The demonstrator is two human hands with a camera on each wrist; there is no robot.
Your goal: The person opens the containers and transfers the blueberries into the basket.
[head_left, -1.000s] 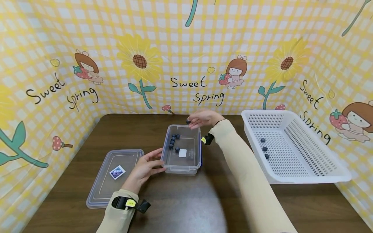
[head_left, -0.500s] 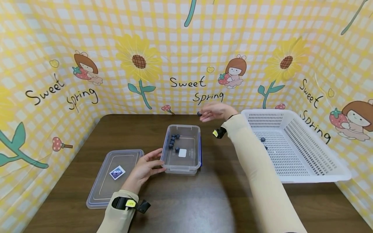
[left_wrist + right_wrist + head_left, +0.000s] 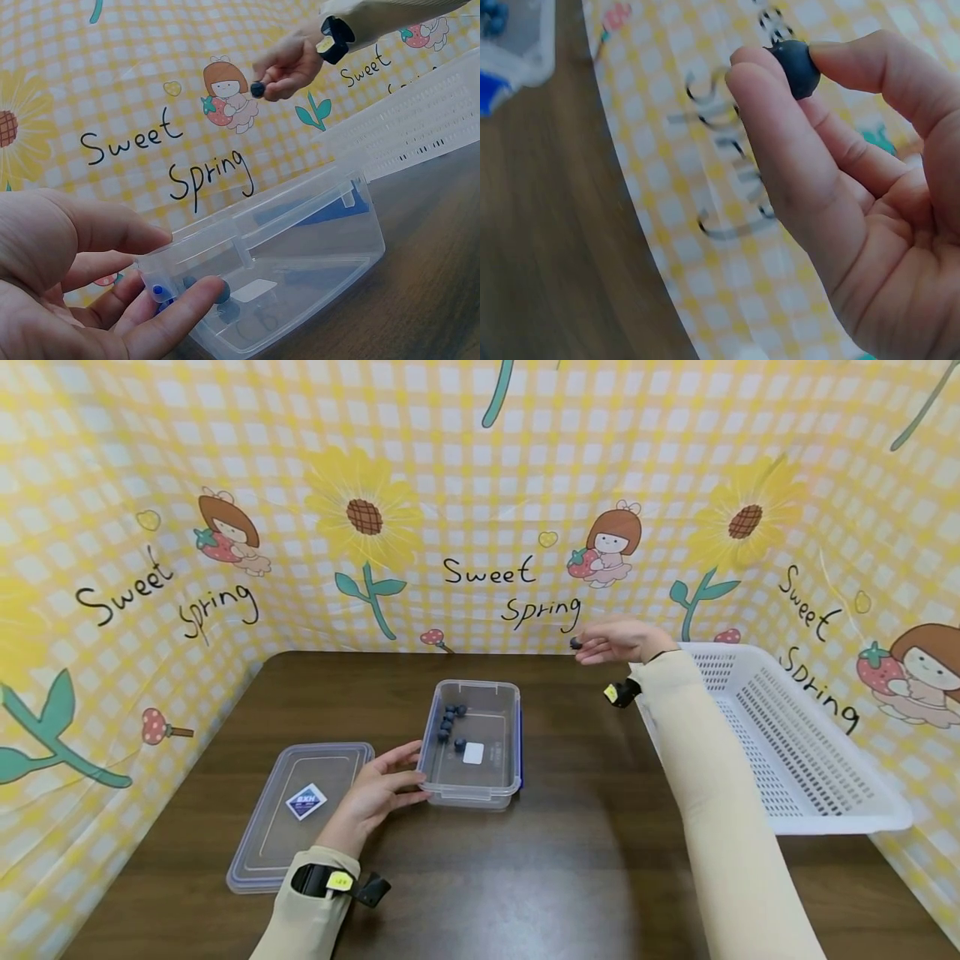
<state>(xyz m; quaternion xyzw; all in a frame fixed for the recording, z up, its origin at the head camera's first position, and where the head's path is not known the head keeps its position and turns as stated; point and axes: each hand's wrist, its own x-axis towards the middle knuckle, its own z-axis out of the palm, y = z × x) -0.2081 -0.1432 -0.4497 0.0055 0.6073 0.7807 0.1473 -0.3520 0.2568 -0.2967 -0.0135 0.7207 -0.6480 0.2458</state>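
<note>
Head view: the left hand (image 3: 375, 797) grips the near-left corner of the plastic box (image 3: 472, 792), presumably to steady it. Up and right of the box, the right hand (image 3: 621, 641) pinches a blueberry (image 3: 799, 69) — likely lightly, to avoid bruising. Round and dark blue, it shows a small ragged crown — other berries (image 3: 444, 736) lie inside the box.

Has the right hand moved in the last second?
Yes: in the head view, the right hand has moved rightward, away from the box and toward the basket, a blueberry pinched in it.

Box (image 3: 487, 724) apparently in both wrist views
</note>
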